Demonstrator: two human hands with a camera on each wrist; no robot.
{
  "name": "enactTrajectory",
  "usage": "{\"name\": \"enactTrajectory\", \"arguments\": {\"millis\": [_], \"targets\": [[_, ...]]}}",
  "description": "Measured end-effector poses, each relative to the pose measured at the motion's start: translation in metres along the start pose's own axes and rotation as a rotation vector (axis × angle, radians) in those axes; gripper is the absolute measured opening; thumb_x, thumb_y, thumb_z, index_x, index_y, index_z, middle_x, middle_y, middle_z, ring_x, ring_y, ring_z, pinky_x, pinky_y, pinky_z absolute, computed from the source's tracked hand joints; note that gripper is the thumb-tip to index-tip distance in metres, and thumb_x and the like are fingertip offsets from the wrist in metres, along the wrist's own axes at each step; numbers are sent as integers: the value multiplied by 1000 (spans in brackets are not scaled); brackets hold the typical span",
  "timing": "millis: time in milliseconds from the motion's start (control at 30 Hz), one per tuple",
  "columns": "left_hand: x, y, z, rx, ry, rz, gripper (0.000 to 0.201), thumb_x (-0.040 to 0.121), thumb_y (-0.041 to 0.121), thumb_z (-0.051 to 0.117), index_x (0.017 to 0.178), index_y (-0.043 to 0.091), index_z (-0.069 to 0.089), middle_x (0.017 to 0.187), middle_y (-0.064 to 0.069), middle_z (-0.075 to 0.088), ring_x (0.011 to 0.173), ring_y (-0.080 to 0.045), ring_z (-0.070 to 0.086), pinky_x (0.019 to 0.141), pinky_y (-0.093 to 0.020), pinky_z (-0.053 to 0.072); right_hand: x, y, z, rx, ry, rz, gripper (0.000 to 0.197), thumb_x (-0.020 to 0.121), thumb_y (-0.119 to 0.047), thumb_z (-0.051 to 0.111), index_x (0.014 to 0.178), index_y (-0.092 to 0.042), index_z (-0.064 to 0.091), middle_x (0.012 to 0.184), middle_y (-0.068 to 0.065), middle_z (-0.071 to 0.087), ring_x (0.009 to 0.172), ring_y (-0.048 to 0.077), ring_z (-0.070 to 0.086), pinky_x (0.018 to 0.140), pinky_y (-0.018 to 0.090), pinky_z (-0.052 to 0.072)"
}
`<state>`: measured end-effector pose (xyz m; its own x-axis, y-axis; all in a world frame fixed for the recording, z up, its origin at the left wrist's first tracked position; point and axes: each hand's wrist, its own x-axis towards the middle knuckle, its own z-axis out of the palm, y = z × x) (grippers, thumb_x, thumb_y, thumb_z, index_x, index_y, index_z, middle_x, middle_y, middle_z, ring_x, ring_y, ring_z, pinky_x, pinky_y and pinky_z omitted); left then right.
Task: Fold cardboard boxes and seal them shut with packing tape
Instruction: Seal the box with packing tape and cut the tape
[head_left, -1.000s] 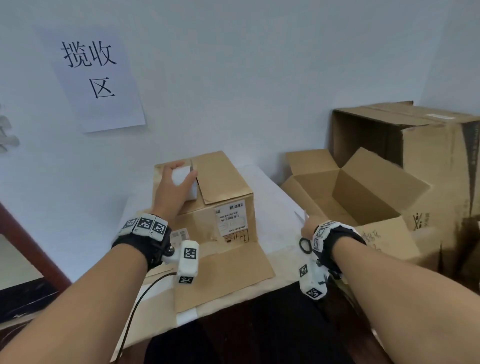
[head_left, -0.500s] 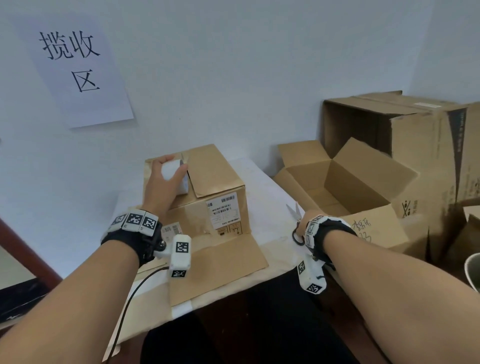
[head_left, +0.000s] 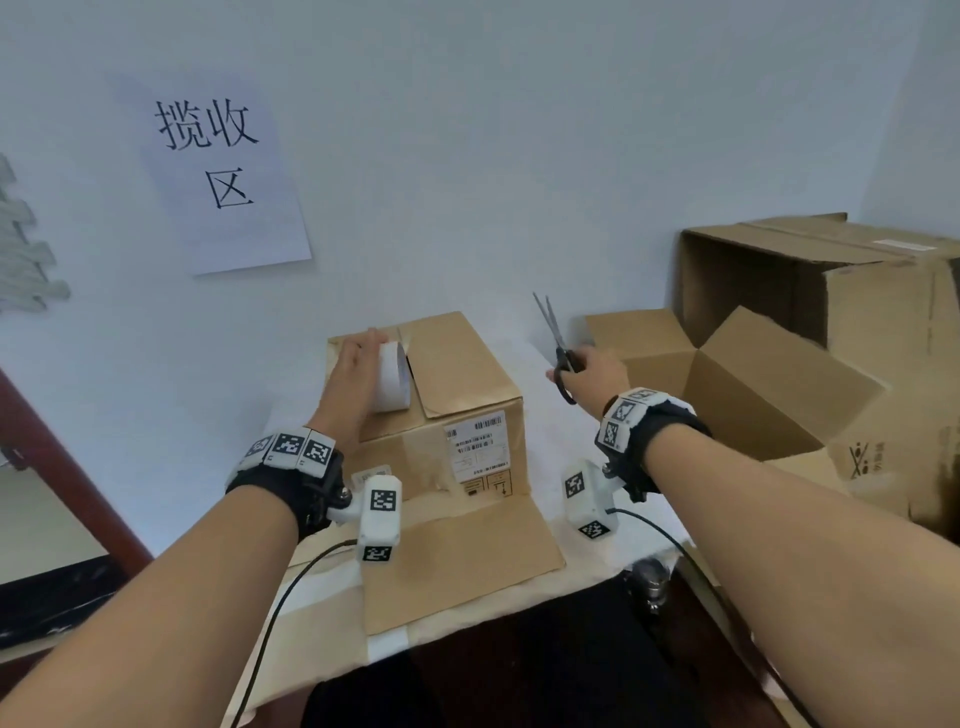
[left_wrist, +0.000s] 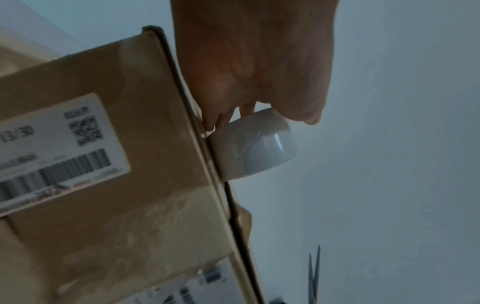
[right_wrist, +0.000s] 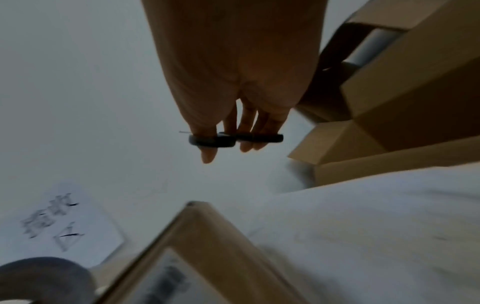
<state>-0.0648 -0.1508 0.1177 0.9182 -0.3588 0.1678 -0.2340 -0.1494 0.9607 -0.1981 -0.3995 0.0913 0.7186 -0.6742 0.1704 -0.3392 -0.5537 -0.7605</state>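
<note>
A brown cardboard box (head_left: 467, 379) with shipping labels stands on the white table (head_left: 540, 384), its top flaps folded down and its near flap lying flat towards me. My left hand (head_left: 353, 374) holds a white roll of packing tape (head_left: 392, 376) upright on the box top over the seam; the left wrist view shows the tape roll (left_wrist: 257, 144) against the box edge (left_wrist: 155, 144). My right hand (head_left: 592, 371) hovers right of the box and grips black-handled scissors (head_left: 558, 343), blades slightly apart and pointing up. In the right wrist view thumb and fingers pass through the scissor handles (right_wrist: 233, 138).
An empty box with open flaps (head_left: 727, 384) sits right of the table, with a larger carton (head_left: 831, 291) behind it. A paper sign (head_left: 218, 171) hangs on the wall. Wrist-camera cables trail over the table's near edge.
My right hand has risen from the table's right edge with the scissors and moved up and left towards the box. The left hand has stayed on the tape roll.
</note>
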Motion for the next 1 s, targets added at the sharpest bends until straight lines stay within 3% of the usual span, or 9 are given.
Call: {"name": "enactTrajectory", "arguments": {"millis": [100,200,300,400,467,567,667,767,1000], "targets": [[8,5,-10,-163,-98,-120,35,88,58,51,109,31,55,125,-7,54,112,-27,57,100,-52,47,13,-40,12,92,-110,-109,28,84,-36,68,98,-11,71,91,8,71,87,24,65,81,34,54],[15,6,-16,-251,-212,-195,38,98,32,52,129,12,43,126,-13,52,100,-22,59,73,-33,58,23,-70,31,174,-265,-85,33,79,-41,73,95,-12,73,78,4,68,72,19,61,71,29,51],[22,9,-19,-174,-250,-257,40,99,32,48,132,10,46,113,-6,55,93,-18,58,55,-22,53,37,-87,50,267,-416,27,35,77,-39,76,84,-6,67,69,8,63,63,20,58,69,33,50],[33,9,-27,-168,-277,-328,37,95,36,52,127,17,58,117,-9,58,98,-22,57,70,-30,51,45,-96,58,406,-544,129,27,81,-29,74,78,-6,60,64,6,52,45,11,49,50,20,42],[37,8,-31,-174,-300,-354,36,91,37,55,117,13,61,101,-8,59,86,-21,57,68,-32,48,50,-95,60,499,-629,207,26,85,-28,70,76,-7,57,63,4,47,40,9,41,41,17,36],[41,7,-31,-208,-301,-378,18,89,32,53,90,14,51,72,1,44,60,-14,43,56,-28,37,58,-96,55,527,-785,288,32,83,-34,69,86,-4,58,67,6,55,48,10,44,51,19,39],[42,7,-28,-222,-299,-372,16,93,29,50,84,16,47,69,3,44,54,-10,45,53,-25,39,64,-100,49,461,-839,309,46,67,-37,80,95,-2,69,86,10,67,57,14,51,64,23,43],[40,5,-29,-253,-306,-385,16,91,29,51,83,16,46,67,2,43,57,-13,43,58,-28,37,70,-103,51,427,-888,333,59,60,-38,83,106,-3,70,96,11,66,58,13,50,67,23,38],[42,4,-37,-268,-270,-378,16,88,29,54,90,13,51,78,-4,45,73,-19,42,67,-34,36,76,-119,56,356,-903,286,34,76,-30,77,98,-8,66,105,11,66,56,13,51,58,25,48]]}}
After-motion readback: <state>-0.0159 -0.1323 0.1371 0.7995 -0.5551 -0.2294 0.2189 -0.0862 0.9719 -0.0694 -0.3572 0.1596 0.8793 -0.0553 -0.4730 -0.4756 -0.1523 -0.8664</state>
